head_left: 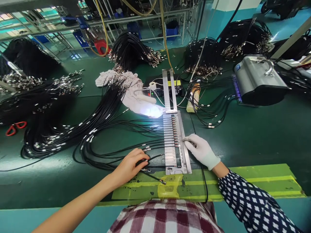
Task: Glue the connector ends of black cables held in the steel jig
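Note:
A slotted metal fixture (170, 161) lies lengthwise before me, with several black cables (150, 139) laid across it from the left. Their metal connector ends (174, 127) sit in a row along its slot. My left hand (136, 163), bare, is closed around a black cable (156, 156) whose end points at the fixture's lower slots. My right hand (200, 149), in a white glove, has its fingertips pinched at the fixture's right rail; what they hold, if anything, is too small to make out. One loose cable end (162, 182) rests below my left hand.
Cable bundles (97, 110) spread over the left and back of the green table. A white cloth (132, 94) with a bright glow and a black control box (157, 87) lie behind the fixture. To the right stands a silver machine (257, 77); red-handled scissors (16, 128) lie left.

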